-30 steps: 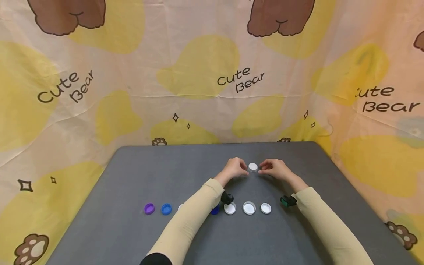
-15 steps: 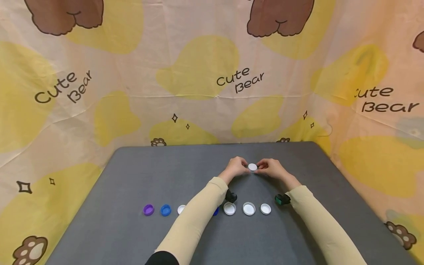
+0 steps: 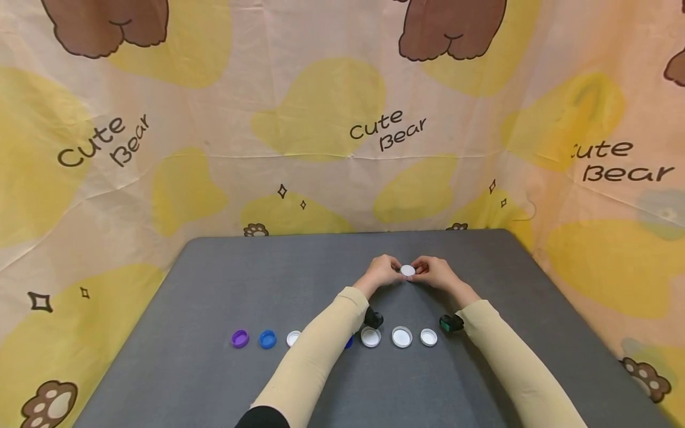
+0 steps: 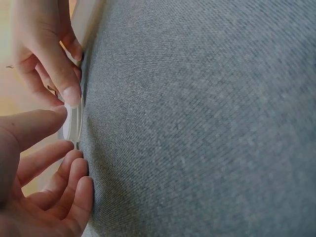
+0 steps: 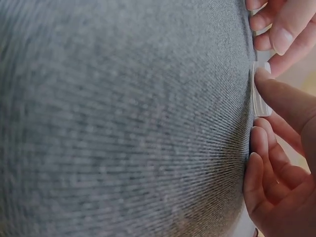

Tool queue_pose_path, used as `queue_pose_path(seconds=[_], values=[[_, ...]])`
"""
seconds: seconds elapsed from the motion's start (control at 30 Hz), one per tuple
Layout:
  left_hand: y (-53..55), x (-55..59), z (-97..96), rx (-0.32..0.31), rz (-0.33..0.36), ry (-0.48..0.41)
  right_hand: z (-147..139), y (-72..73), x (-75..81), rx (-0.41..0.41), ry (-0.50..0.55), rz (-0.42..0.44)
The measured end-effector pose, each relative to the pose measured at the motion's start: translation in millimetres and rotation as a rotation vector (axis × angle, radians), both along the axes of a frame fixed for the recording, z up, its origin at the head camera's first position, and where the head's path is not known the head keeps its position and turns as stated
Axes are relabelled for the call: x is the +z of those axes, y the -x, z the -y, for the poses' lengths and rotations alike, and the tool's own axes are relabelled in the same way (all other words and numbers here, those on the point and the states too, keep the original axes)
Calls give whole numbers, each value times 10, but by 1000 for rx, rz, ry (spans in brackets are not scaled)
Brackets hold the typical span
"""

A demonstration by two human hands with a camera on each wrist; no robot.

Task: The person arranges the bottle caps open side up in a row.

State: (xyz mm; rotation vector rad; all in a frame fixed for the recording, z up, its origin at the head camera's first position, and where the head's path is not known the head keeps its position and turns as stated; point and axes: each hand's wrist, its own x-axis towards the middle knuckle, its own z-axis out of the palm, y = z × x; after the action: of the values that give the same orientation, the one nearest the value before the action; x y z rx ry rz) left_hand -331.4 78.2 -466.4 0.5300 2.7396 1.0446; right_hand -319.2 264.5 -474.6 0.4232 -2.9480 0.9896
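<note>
Towards the back of the grey table, a small round white cap (image 3: 408,271) with a clear lower rim is between my two hands. My left hand (image 3: 383,270) pinches its left side with thumb and index finger; the left wrist view has the cap (image 4: 76,121) edge-on between those fingertips. From the other side my right hand (image 3: 436,272) grips it, and in the right wrist view that thumb lies along the front of the clear rim (image 5: 261,101). The remaining fingers of both hands curl loosely near the cloth. The cap sits low, at or just above the table surface.
Nearer me runs a row of caps: purple (image 3: 240,339), blue (image 3: 267,339), a partly covered white one (image 3: 293,338), a mostly hidden dark blue one (image 3: 349,342), then white caps (image 3: 402,337) to the right. My left sleeve (image 3: 321,342) crosses this row. A printed curtain (image 3: 321,119) hangs behind.
A second ago both hands stood slightly apart from the cap. They have closed in from both sides and now hold it; the right hand moved left. The row of caps stays put.
</note>
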Motion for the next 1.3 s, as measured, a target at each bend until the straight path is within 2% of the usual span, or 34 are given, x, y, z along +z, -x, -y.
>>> queue_pose_path(seconds=[0.3,0.47,0.67,0.9,1.1,1.3], values=[[-17,-3,-2,1,-10,1,0,-8,-10,12,1,-9],[-17,1,4,5,-11,-24,-4,-13,-11,25,12,-24],[-15,8,20,-1,-46,-48,-22,-32,7,29,36,-41],[-32,66,22,4,-75,-107,-16,-71,47,30,76,-44],[-66,113,5,9,-96,-136,-19,-156,112,26,101,-74],[-139,182,3,-22,-121,-139,-30,-298,195,34,110,-104]])
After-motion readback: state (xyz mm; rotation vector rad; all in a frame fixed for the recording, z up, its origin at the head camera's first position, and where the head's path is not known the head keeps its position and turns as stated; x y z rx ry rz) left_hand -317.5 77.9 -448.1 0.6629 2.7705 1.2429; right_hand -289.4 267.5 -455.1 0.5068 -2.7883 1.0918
